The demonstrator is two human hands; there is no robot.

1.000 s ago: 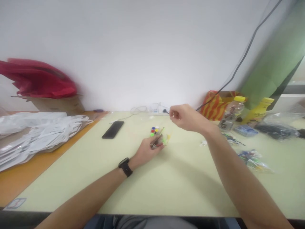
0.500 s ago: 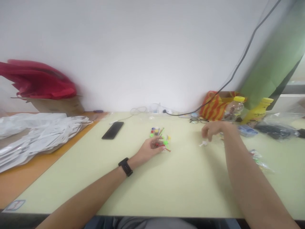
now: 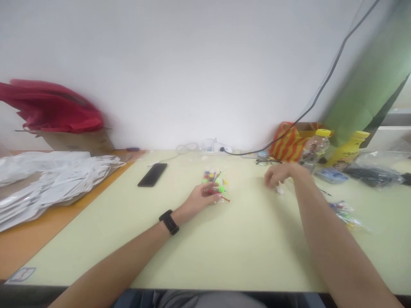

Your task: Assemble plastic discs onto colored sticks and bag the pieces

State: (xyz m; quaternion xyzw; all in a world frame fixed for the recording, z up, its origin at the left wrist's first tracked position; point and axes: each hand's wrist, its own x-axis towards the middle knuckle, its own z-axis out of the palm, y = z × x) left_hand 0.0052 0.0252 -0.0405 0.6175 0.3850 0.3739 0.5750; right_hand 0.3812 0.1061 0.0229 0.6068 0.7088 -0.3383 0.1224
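Near the middle of the table, my left hand (image 3: pixel 201 197) is closed around small colourful plastic pieces (image 3: pixel 221 189), green, red, yellow and blue. A thin red stick (image 3: pixel 226 199) pokes out past the fingertips, and shiny clear film seems to lie about the pieces. A black watch (image 3: pixel 169 222) is on that wrist. Farther right, my right hand (image 3: pixel 276 175) is low over the table with its fingers curled in. A small white scrap (image 3: pixel 280 188) shows just below its palm. Whatever those fingers hold, if anything, is hidden.
A black phone (image 3: pixel 152 175) lies left of centre. Behind the right hand are glasses (image 3: pixel 268 161), a striped bag (image 3: pixel 287 143) and bottles with yellow caps (image 3: pixel 323 133). A clear bag of coloured pieces (image 3: pixel 345 214) lies beside the right forearm. White bags (image 3: pixel 58 184) are stacked at left.
My right hand has shifted a little to the left and its fingers have curled in further. The white scrap now shows on the hand's right side. My left hand has barely moved.
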